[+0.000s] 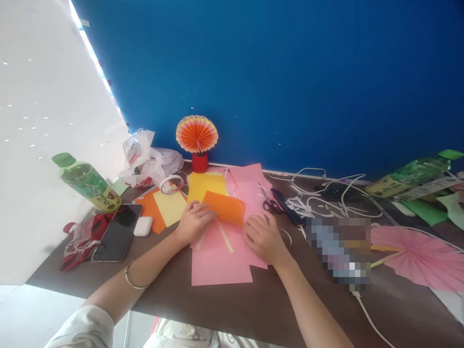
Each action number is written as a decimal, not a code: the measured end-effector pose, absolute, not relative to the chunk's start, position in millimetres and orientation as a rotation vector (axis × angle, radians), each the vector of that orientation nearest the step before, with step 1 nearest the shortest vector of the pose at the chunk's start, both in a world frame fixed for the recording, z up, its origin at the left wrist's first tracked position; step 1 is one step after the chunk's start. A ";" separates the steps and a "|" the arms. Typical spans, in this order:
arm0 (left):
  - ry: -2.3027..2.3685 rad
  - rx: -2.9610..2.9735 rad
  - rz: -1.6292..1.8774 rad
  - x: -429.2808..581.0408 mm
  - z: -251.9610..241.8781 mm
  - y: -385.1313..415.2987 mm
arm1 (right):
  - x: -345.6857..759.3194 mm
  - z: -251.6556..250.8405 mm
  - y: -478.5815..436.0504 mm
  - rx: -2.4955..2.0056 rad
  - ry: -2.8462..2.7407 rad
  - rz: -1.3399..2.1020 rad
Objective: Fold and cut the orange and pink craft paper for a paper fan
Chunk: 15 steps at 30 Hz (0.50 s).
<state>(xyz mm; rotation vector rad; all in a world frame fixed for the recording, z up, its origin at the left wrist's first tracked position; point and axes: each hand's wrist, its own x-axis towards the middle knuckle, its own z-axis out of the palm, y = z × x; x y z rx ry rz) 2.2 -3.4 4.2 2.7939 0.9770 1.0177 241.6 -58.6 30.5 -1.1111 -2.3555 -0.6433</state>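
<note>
An orange sheet of paper [225,207] lies between my hands, tilted above the pink paper [221,270]. My left hand [195,222] has its fingers curled on the orange sheet's left edge. At the lower right corner of the same sheet, the fingers of my right hand [264,236] are bent and closed; their tips are partly hidden. Two narrow pale strips [225,235] stretch down from under the orange sheet across the pink paper. Behind it are yellow sheets [206,185] and more pink paper [248,181].
A pleated paper fan [197,135] stands in a red holder [200,163]. Leftward are a tape roll [171,184], phone [118,233], white earphone case [143,226] and green bottle [89,186]. Rightward are scissors [271,205], white cables [326,205] and a pink fan [420,256].
</note>
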 end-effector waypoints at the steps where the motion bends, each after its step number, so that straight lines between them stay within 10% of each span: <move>1: 0.978 2.787 1.013 1.9 4.2 -3.3 | 243.5 30.8 -58.5 -1.112 -2.363 -0.631; 15: 1.005 2.814 0.996 8.9 7.6 -7.5 | 231.7 29.6 -59.6 -1.207 -2.179 -0.537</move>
